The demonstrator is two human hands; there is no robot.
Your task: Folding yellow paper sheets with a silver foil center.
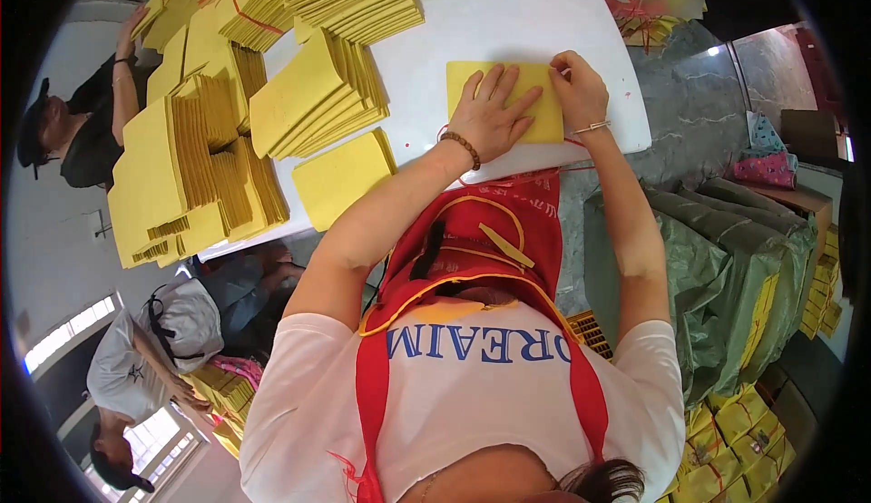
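Observation:
A small stack of yellow paper [542,127] lies flat near the right end of the white table. My left hand [494,113] rests on top of it, palm down with fingers spread. At the stack's right edge, the fingers of my right hand [581,95] are bent and pinched together at the paper's upper right corner. A thin red string [573,143] shows at the lower right of the stack, and another bit of red string appears by my left wrist. Left of my left forearm lies a separate flat yellow stack [343,176].
Tall fanned piles of yellow paper [318,95] fill the left of the white table [508,13]; some are tied with red string. Two people [91,131] are at the left. Green-wrapped bundles [726,258] and tied yellow packs [735,439] stand at the right.

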